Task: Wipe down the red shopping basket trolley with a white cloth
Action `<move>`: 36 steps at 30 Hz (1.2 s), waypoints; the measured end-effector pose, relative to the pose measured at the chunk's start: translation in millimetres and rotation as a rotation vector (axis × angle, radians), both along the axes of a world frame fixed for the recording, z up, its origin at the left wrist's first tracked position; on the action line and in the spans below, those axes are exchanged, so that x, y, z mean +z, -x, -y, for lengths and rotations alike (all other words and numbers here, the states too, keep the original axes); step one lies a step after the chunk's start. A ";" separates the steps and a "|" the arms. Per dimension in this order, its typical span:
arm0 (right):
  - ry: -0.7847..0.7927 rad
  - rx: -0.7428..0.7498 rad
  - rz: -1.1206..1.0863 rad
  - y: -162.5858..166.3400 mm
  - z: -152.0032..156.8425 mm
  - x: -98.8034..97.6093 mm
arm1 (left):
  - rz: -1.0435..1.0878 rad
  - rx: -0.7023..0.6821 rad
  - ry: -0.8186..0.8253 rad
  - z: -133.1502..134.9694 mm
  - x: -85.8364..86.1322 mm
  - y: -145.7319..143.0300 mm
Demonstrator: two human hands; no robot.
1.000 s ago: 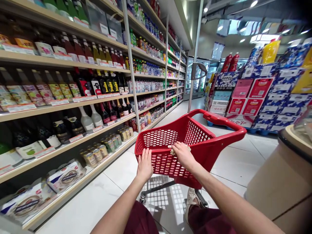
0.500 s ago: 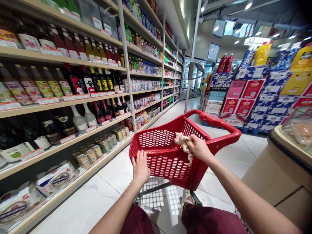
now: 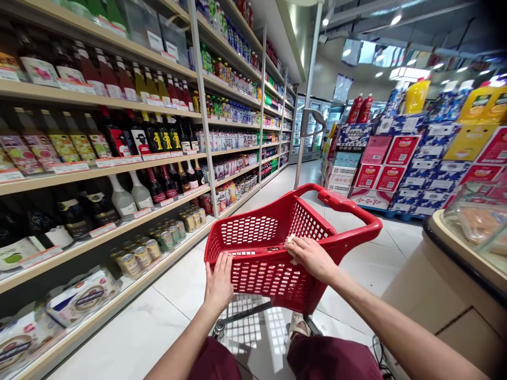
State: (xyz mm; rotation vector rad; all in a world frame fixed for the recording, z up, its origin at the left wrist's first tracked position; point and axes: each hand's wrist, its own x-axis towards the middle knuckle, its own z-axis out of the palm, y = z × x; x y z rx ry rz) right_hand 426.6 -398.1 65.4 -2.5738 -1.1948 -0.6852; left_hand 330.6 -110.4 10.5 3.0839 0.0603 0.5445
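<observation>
A red plastic shopping basket [image 3: 261,274] on a wheeled frame stands in the aisle in front of me. My left hand [image 3: 218,282] lies flat on the basket's near wall, fingers stretched upward to the rim. On the near rim, to the right, my right hand [image 3: 311,256] presses down over a small crumpled pale cloth [image 3: 290,240]. Only a corner of the cloth shows past the fingers. The basket's thick red handle [image 3: 348,207] arches over the far right side.
Long shelves of bottles [image 3: 119,137], jars [image 3: 158,243] and packs run along the left. Stacked blue and red cartons [image 3: 415,158] stand at the right. A beige round counter [image 3: 447,274] is close on my right. White floor tiles [image 3: 150,322] stretch down the aisle.
My right hand lifted the cloth off the rim and into the air, then brought it back down onto the rim. The left hand kept its place on the basket wall.
</observation>
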 end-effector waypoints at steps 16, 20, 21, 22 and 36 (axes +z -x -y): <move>-1.227 -0.269 -0.529 44.5 -43.7 2.2 | -0.083 -0.339 1.945 157.2 54.6 -22.9; -0.797 -0.143 -0.198 53.1 -47.3 -23.7 | 0.007 -0.153 2.155 157.6 42.7 -28.3; -0.682 -0.105 -0.160 56.2 -47.4 -31.1 | -0.050 -0.144 2.189 155.4 42.2 -29.1; -0.587 -0.087 -0.117 58.6 -46.9 -37.8 | -0.127 -0.142 2.202 153.3 42.5 -29.7; -0.338 -0.373 0.429 -18.4 81.7 10.8 | -0.100 -0.080 0.359 91.8 22.9 -43.4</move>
